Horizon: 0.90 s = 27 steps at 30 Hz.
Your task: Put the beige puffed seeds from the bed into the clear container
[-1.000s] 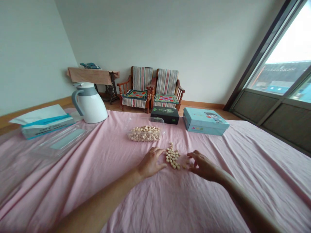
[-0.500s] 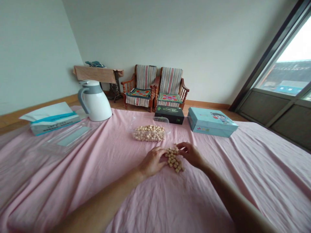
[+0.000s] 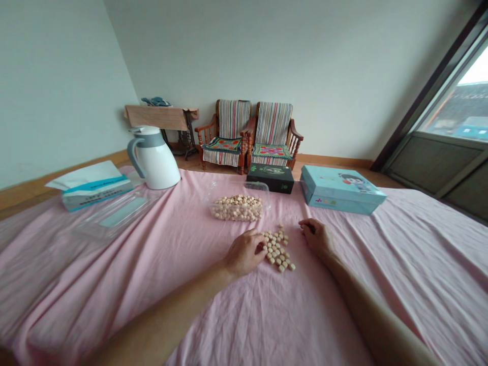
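A loose pile of small, pale, rounded pieces (image 3: 277, 250), like little ball biscuits or beads, lies on the pink cloth. My left hand (image 3: 246, 252) rests at the pile's left edge, thumb and forefinger curled together against a piece there. To the right of the pile, apart from it, is my right hand (image 3: 319, 238). Its fingers are bent and the tips come together; whatever may be between them is too small to make out. Beyond the hands stands a clear plastic tub (image 3: 267, 195) filled with more such pieces.
A black box (image 3: 270, 179) and a light blue box (image 3: 339, 195) stand at the table's far side. To the left are a white jug (image 3: 160, 165), a tissue pack (image 3: 97, 188) and a clear plastic lid (image 3: 114, 216). Two wooden armchairs (image 3: 272, 127) stand beyond.
My right hand has moved right, away from the pile, whose pieces now lie more spread out and in view. The left hand's thumb and forefinger have closed together. The view has shifted slightly.
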### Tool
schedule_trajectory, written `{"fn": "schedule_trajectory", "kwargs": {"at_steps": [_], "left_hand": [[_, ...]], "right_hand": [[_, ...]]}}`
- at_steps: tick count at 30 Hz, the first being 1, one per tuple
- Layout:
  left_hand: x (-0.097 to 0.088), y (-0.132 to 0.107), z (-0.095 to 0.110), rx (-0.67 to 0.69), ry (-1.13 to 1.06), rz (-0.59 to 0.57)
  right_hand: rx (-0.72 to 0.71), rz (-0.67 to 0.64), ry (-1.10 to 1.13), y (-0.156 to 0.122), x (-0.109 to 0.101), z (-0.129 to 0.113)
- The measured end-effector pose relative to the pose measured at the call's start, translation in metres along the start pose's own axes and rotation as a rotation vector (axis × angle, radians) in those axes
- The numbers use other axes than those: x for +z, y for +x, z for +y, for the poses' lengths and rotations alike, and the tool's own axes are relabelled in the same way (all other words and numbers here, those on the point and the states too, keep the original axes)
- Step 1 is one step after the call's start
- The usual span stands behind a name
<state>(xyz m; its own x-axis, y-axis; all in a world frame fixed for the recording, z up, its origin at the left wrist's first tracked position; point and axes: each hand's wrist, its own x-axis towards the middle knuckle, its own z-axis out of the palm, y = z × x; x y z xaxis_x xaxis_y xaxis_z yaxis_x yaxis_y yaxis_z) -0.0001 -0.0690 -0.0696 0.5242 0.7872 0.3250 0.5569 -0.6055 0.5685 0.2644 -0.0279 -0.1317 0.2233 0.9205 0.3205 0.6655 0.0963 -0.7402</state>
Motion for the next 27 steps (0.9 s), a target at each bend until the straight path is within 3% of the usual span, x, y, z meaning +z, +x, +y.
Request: {"fn": "schedule_trajectory", "kwargs": {"at_steps": [3,9,11,13,15,18,22,27], "left_hand": [[-0.013,0.012,-0.001,-0.04,-0.054,0.072],[-0.054,0.047,-0.003,-0.09,-0.015,0.536],[-0.056,0.048,-0.001,-0.062,0.029,0.573],[-0.046,0.044,0.001,-0.013,0.065,0.453],[-0.03,0.036,0.002,0.026,0.094,0.239],[-0.004,0.024,-0.001,0.001,0.142,0.018],[0.011,0.016,-0.006,-0.056,0.209,-0.013],[-0.007,0.02,-0.002,-0.009,0.263,-0.029]], "right_hand": [[-0.011,0.002,-0.01,0.0,0.001,0.0],[-0.038,-0.002,-0.04,-0.002,-0.002,-0.006],[-0.049,-0.007,-0.052,-0.002,-0.002,-0.008],[-0.057,-0.008,-0.066,-0.003,-0.003,-0.009],[-0.062,-0.011,-0.079,-0.003,-0.003,-0.01],[-0.068,-0.019,-0.091,-0.004,-0.004,-0.012],[-0.075,-0.028,-0.094,-0.005,-0.005,-0.013],[-0.077,-0.023,-0.094,-0.005,-0.004,-0.013]]}}
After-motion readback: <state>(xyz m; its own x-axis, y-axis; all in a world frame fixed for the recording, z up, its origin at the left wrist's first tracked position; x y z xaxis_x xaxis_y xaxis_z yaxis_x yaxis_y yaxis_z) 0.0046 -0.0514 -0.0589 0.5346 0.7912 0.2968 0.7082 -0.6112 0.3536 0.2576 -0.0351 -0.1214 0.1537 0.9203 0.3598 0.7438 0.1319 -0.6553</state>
